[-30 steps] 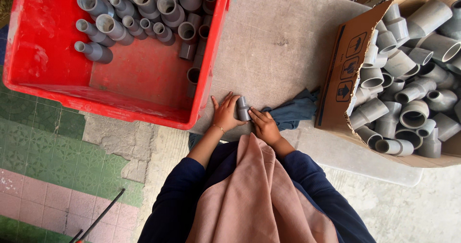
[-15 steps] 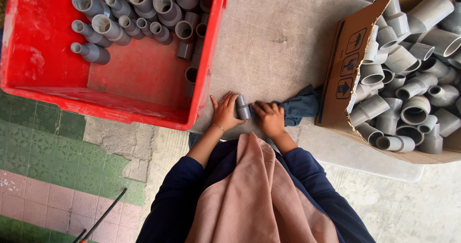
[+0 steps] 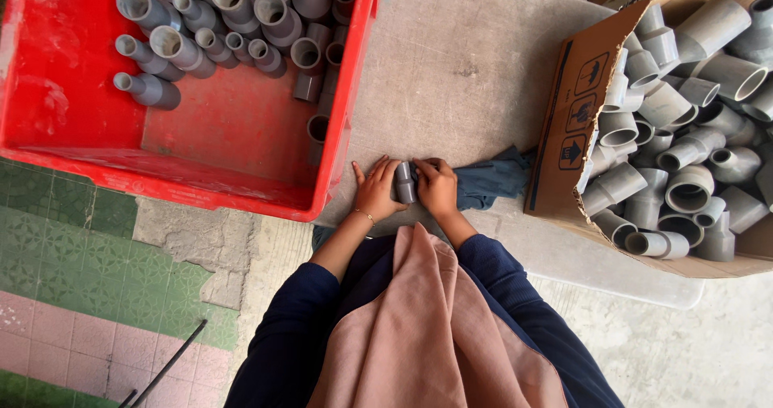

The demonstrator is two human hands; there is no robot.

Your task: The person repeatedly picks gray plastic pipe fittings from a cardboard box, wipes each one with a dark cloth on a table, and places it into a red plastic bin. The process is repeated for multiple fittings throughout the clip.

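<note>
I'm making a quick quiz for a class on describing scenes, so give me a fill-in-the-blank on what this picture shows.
1. Both the left hand and the right hand hold one grey ____ fitting between them.
2. The crate on the person's left is coloured ____.
3. The fittings on the person's right lie in a ____ box.
4. Beside the right hand lies a ____ cloth on the table.

Missing words: pipe; red; cardboard; blue

Both arms reach forward, left hand [image 3: 377, 189] and right hand [image 3: 437, 186] curled together, fingertips nearly meeting.
</note>
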